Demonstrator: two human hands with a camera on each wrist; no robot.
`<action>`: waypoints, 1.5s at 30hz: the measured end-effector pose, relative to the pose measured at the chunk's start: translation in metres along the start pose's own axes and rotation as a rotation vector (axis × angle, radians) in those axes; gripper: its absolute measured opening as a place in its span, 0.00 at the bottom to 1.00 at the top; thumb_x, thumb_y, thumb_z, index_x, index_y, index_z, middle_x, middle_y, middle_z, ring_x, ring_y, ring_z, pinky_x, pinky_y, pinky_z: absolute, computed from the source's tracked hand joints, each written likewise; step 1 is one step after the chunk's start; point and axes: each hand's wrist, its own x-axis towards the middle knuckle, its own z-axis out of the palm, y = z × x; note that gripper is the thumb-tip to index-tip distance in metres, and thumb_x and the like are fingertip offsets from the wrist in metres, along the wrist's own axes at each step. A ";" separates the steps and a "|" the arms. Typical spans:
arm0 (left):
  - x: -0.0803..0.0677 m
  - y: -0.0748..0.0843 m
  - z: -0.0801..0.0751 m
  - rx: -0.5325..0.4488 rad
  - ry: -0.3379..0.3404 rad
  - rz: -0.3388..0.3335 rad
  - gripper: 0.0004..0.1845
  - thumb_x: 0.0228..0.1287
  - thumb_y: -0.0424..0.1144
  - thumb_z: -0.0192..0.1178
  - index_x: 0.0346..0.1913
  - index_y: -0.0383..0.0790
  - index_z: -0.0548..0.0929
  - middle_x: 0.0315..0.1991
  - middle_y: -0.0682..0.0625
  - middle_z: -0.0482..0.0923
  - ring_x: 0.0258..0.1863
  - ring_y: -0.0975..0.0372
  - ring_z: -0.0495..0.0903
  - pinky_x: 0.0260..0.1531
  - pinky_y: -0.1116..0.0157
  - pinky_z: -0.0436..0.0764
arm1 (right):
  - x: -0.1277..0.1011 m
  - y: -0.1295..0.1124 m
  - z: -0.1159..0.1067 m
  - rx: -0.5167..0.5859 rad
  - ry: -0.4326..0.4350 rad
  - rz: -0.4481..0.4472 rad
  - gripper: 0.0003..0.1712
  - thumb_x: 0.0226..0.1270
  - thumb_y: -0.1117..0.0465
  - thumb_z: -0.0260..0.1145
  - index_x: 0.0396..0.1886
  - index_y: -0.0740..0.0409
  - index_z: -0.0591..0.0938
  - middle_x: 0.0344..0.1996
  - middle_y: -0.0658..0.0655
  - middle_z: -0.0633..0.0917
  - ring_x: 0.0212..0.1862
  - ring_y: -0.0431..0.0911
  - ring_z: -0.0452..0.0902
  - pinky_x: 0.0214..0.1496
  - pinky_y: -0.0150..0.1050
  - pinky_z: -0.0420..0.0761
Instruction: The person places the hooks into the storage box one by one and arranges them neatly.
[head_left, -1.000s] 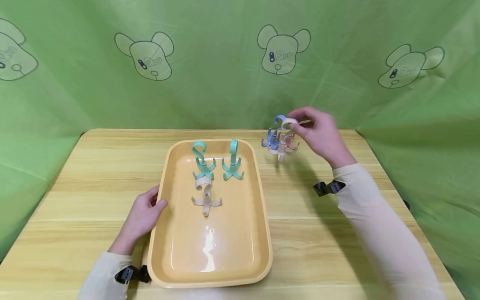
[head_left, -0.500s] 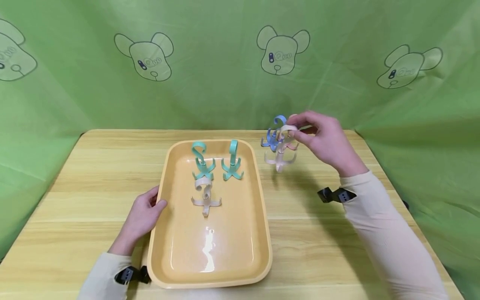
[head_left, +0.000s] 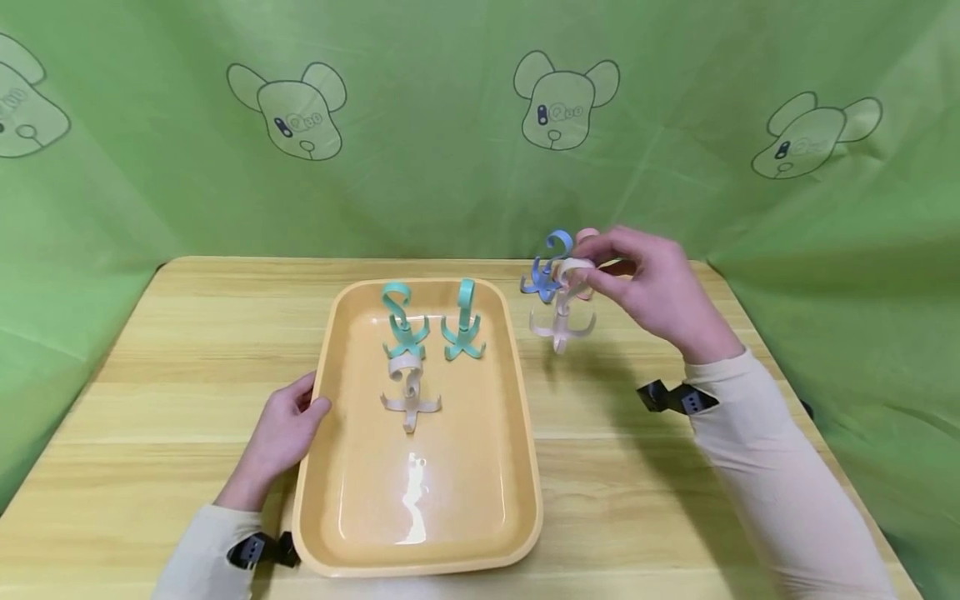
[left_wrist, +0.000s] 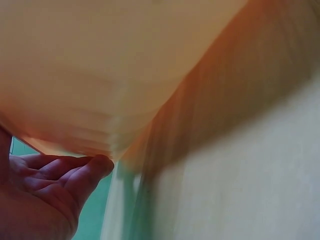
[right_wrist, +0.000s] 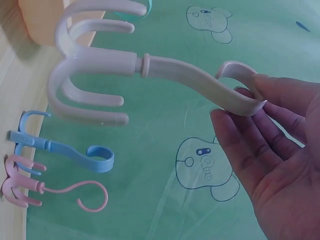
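My right hand (head_left: 652,287) pinches the curled top of a pale pinkish-white four-prong hanging hook (right_wrist: 100,60). The hook hangs upright above the table, prongs lowest, to the right of the tray. Just behind it stand a blue hook (right_wrist: 75,152) and a pink hook (right_wrist: 22,185); in the head view the pink one is partly hidden by my fingers. My left hand (head_left: 285,429) grips the left side of an orange-yellow tray (head_left: 534,467), thumb at the rim and fingers under it. Inside the tray stand two green hooks (head_left: 406,333) and another whitish hook (head_left: 411,402).
A light wooden table (head_left: 187,350) carries everything. Behind and beside it hangs a green cloth (head_left: 420,167) printed with mouse-like heads. The tray takes up the middle of the table, between my two hands.
My right hand has drawn the pale hook slightly toward me and down, away from the blue and pink hooks. My left hand and the tray stay practically where they were.
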 end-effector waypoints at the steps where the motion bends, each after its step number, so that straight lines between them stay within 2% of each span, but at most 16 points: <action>1: 0.000 0.000 0.000 0.003 -0.001 0.000 0.26 0.66 0.27 0.48 0.67 0.24 0.69 0.49 0.29 0.79 0.40 0.49 0.82 0.35 0.65 0.83 | -0.001 -0.001 0.000 -0.001 -0.005 -0.006 0.10 0.62 0.66 0.71 0.43 0.58 0.87 0.48 0.52 0.84 0.44 0.44 0.80 0.43 0.31 0.82; 13: 0.000 -0.001 0.000 -0.004 0.002 0.011 0.26 0.66 0.27 0.47 0.66 0.22 0.69 0.48 0.28 0.79 0.41 0.49 0.82 0.35 0.66 0.83 | -0.005 -0.017 0.002 0.012 -0.027 -0.066 0.11 0.61 0.67 0.71 0.44 0.58 0.87 0.44 0.50 0.84 0.43 0.42 0.80 0.44 0.31 0.82; 25: 0.001 0.001 -0.002 0.023 -0.002 0.016 0.25 0.66 0.27 0.48 0.66 0.23 0.70 0.48 0.28 0.79 0.39 0.49 0.83 0.33 0.65 0.83 | -0.012 -0.033 0.016 0.028 -0.053 -0.188 0.11 0.60 0.70 0.72 0.43 0.58 0.87 0.39 0.49 0.85 0.41 0.42 0.81 0.42 0.33 0.83; 37: 0.000 0.002 0.001 0.024 0.003 0.000 0.25 0.66 0.28 0.47 0.65 0.23 0.71 0.46 0.29 0.80 0.38 0.49 0.83 0.32 0.65 0.84 | -0.013 -0.038 0.039 0.026 -0.125 -0.340 0.09 0.61 0.69 0.71 0.41 0.56 0.86 0.38 0.44 0.84 0.42 0.39 0.80 0.43 0.34 0.83; 45: -0.001 0.003 -0.001 0.024 -0.009 0.002 0.25 0.67 0.29 0.48 0.66 0.24 0.70 0.47 0.29 0.80 0.38 0.49 0.83 0.33 0.64 0.84 | -0.007 -0.043 0.059 0.070 -0.207 -0.366 0.08 0.64 0.68 0.69 0.43 0.57 0.85 0.39 0.46 0.84 0.43 0.39 0.79 0.44 0.35 0.82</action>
